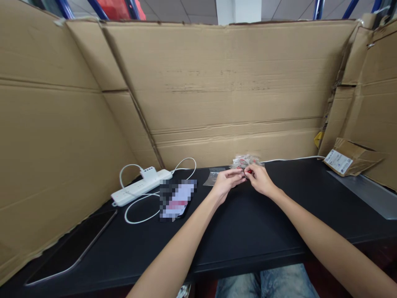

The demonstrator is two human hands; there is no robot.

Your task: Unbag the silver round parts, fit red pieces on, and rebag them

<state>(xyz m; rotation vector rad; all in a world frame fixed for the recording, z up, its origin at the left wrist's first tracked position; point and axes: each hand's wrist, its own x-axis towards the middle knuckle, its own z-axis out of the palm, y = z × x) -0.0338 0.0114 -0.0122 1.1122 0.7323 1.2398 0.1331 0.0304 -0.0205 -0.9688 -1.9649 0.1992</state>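
Observation:
Between my two hands, over the black table, is a small red item, too small to name. My right hand pinches it with bent fingers. Close against it is my left hand, its fingers pressed together and reaching toward the red item; whatever lies in its fingertips is hidden. Just behind the hands lies a pile of small clear plastic bags with red bits inside. A flat clear bag rests on the table by my left hand.
A white power strip with a plug and cables lies at the left, near a phone with a blurred screen. A dark tablet-like panel sits front left. At the right are a torn cardboard packet and a grey sheet. Cardboard walls enclose the table.

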